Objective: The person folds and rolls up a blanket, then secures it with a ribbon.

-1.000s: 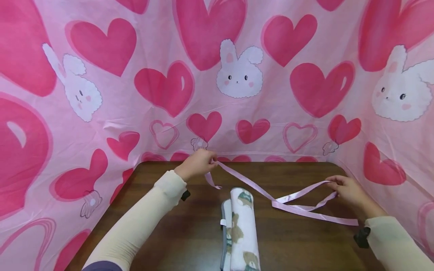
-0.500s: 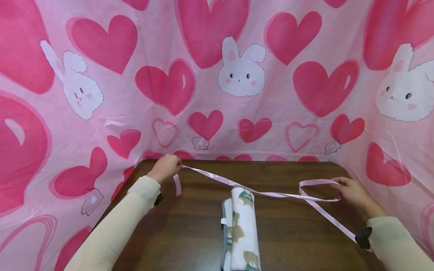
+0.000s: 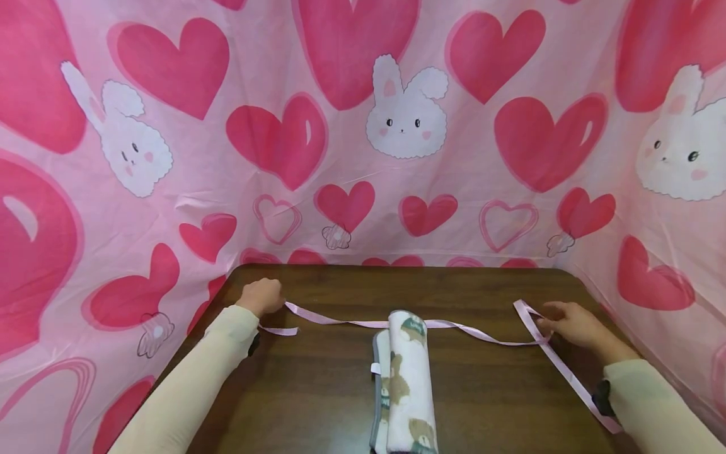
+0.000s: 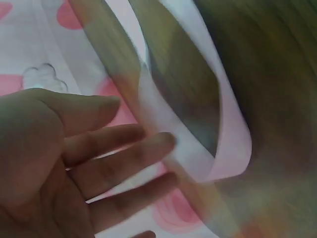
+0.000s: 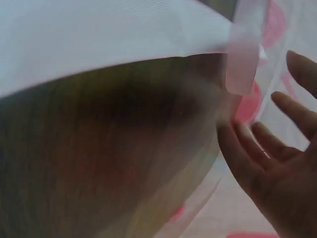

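Observation:
A long pink ribbon [image 3: 329,320] stretches across the brown table, and the far end of a rolled white towel [image 3: 408,384] with bears on it hides its middle. At the ribbon's left part is my left hand [image 3: 261,297]. The left wrist view shows that hand's fingers [image 4: 119,166] spread and a loop of ribbon [image 4: 233,134] beside the fingertips, not gripped. By the folded right part of the ribbon is my right hand [image 3: 573,325]. Its fingers [image 5: 265,144] are apart and loosely bent in the right wrist view, with the ribbon [image 5: 242,72] just beyond them.
The wooden table [image 3: 317,391] has a rounded far edge. A pink cloth [image 3: 454,170] with hearts and rabbits hangs around its back and sides. A grey-edged fold with a small white tag [image 3: 375,368] lies along the towel's left side.
My left hand has carried the ribbon's end leftward, then lowered it and let go. The ribbon has dropped from taut to the table. My right hand has released its part of the ribbon.

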Demonstrator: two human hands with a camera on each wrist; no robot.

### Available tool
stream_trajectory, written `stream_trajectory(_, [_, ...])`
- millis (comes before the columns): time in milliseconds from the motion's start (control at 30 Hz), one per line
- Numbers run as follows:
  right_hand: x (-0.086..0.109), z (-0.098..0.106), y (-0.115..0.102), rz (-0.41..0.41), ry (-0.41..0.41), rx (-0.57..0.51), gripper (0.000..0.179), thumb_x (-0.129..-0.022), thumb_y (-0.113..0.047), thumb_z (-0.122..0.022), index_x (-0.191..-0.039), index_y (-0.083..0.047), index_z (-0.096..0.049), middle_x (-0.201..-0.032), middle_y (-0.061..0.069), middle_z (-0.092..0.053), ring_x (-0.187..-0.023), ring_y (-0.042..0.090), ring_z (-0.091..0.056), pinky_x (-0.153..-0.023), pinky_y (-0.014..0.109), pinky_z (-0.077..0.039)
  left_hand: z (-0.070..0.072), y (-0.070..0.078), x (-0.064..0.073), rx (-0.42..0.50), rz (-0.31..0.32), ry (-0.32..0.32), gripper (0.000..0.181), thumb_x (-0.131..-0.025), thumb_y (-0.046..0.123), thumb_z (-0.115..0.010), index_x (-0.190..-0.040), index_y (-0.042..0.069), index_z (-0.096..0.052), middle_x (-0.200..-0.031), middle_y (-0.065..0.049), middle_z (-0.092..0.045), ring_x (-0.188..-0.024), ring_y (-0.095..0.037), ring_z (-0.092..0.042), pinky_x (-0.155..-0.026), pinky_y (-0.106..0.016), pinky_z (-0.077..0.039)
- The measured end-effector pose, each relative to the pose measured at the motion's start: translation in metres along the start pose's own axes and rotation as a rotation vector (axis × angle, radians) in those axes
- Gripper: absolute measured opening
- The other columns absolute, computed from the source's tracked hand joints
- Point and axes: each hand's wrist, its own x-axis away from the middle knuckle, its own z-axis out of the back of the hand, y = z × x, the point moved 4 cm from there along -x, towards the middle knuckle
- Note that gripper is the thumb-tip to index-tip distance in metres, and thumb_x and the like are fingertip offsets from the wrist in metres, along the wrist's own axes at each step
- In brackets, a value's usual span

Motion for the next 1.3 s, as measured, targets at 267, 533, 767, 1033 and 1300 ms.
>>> stream_trajectory(267, [0.0,-0.021,-0.025,0.09,-0.053,0.138,0.034,-0.07,-0.035,-0.086,-0.09,-0.011,-0.073,-0.09,0.004,-0.062,-0.081,0.024,-0.056,-0.071,0.039,-0.045,-0.018,0.056,-0.009,0.069,-0.238,0.004,0.013,-0.089,0.022,-0.07,-0.078,0.015,-0.07,-0.074,0.001,-0.064,-0.069,-0.019,-0.059,-0.064,-0.043,-0.05])
stream_trajectory(533, [0.001,-0.033,-0.029,0.184,-0.143,0.115,0.014,-0.076,-0.016,-0.081,-0.073,-0.017,-0.068,-0.071,-0.011,-0.056,-0.065,0.004,-0.045,-0.059,0.027,-0.039,-0.047,0.105,-0.016,0.224,-0.529,-0.005,0.015,-0.088,0.032,-0.072,-0.089,0.016,-0.071,-0.081,0.008,-0.059,-0.077,-0.013,-0.056,-0.072,-0.035,-0.049])
stream_trajectory(767, [-0.004,-0.023,-0.035,0.079,-0.128,-0.114,0.01,-0.091,-0.013,-0.068,-0.086,-0.005,-0.065,-0.07,0.003,-0.056,-0.063,0.015,-0.05,-0.055,0.028,-0.042,-0.057,0.122,-0.013,0.323,-0.555,-0.151,0.022,-0.084,0.037,-0.076,-0.076,0.021,-0.064,-0.065,0.01,-0.054,-0.061,-0.008,-0.05,-0.057,-0.028,-0.044])
stream_trajectory(1033, [-0.009,-0.02,-0.039,0.053,-0.11,-0.089,0.045,-0.082,-0.027,-0.079,-0.114,0.002,-0.065,-0.09,0.009,-0.065,-0.077,0.02,-0.054,-0.063,0.029,-0.046,-0.052,0.112,-0.005,0.333,-0.541,-0.17,0.026,-0.088,0.026,-0.073,-0.068,0.02,-0.057,-0.06,0.009,-0.048,-0.058,-0.007,-0.047,-0.054,-0.026,-0.04])
stream_trajectory(1300, [-0.01,-0.017,-0.035,0.111,-0.098,-0.115,0.016,-0.084,-0.007,-0.073,-0.097,0.001,-0.067,-0.078,0.003,-0.059,-0.068,0.013,-0.053,-0.057,0.027,-0.046,-0.037,0.083,-0.008,0.41,-0.459,-0.191,0.024,-0.091,0.021,-0.07,-0.071,0.016,-0.056,-0.063,0.006,-0.056,-0.058,-0.01,-0.054,-0.054,-0.029,-0.045])
